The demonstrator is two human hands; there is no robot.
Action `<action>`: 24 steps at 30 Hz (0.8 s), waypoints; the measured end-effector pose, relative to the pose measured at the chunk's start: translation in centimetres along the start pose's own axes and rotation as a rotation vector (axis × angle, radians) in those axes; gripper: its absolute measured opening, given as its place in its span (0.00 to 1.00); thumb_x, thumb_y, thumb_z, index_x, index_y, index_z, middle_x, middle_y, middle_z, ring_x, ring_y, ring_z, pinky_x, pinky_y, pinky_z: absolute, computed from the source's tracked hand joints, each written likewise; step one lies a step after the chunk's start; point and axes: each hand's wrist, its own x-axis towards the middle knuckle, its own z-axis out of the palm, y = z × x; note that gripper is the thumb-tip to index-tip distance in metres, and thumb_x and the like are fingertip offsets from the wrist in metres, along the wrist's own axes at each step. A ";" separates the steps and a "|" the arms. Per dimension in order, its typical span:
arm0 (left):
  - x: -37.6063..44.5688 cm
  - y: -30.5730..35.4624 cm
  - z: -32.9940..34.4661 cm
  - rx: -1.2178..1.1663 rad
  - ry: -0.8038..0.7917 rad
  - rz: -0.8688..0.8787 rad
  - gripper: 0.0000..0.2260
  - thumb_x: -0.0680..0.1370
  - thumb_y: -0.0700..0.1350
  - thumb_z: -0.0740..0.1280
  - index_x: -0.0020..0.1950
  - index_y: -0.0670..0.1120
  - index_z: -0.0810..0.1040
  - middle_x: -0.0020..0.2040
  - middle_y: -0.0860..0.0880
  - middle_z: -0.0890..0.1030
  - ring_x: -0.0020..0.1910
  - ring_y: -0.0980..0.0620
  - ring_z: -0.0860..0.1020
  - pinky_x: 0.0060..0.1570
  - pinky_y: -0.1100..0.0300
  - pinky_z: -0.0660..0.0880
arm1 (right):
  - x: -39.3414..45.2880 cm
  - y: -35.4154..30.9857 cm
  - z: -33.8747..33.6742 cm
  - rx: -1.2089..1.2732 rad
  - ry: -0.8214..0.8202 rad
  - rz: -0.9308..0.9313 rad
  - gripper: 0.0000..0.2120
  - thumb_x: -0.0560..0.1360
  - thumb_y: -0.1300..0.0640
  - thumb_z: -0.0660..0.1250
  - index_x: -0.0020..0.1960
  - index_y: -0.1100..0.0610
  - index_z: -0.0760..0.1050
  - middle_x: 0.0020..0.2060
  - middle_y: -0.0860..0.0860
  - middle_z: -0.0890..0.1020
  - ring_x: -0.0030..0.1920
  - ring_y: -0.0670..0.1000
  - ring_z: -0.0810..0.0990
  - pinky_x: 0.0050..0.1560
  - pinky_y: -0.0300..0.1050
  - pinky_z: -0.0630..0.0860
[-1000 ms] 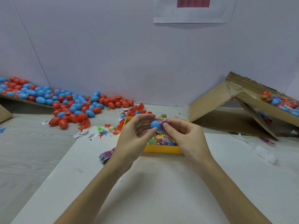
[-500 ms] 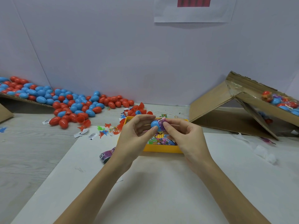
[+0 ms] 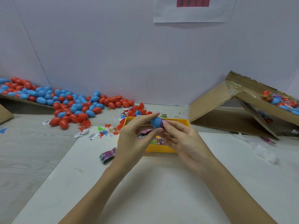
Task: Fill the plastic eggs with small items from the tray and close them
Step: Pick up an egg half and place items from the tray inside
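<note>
The left hand (image 3: 134, 136) pinches a blue egg half (image 3: 155, 122) between thumb below and forefinger curled over its top, holding it just above the far rim of the yellow tray (image 3: 181, 122). The right hand (image 3: 182, 139) meets it from the other side, its fingertips (image 3: 165, 123) pressed together on a purple packet (image 3: 162, 124) that sits at the open mouth of the half, partly in and partly out as far as can be seen. No second half of the egg is visible in either hand.

The packet looks bulky for the opening, so it may spring back out when the fingertips ease off, or a corner may stay proud of the rim and keep the egg from snapping closed. Hard pushing against so light a pinch could also squirt the smooth half out sideways into the tray.

The tray lies at the far edge of the white sheet (image 3: 161, 183) and holds more bright packets (image 3: 156, 141). One loose packet (image 3: 108, 156) lies near the sheet's left edge. Beyond the sheet's far left corner, red and blue eggs (image 3: 72, 105) are heaped against the wall; a cardboard box (image 3: 215, 102) stands off the far right corner.
</note>
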 end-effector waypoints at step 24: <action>-0.3 -1.5 0.5 0.361 -0.024 0.239 0.15 0.85 0.47 0.63 0.71 0.46 0.76 0.62 0.57 0.77 0.63 0.59 0.75 0.62 0.67 0.71 | -0.4 0.3 1.3 0.376 -0.112 0.358 0.15 0.69 0.52 0.78 0.54 0.57 0.86 0.49 0.54 0.87 0.46 0.53 0.87 0.47 0.44 0.83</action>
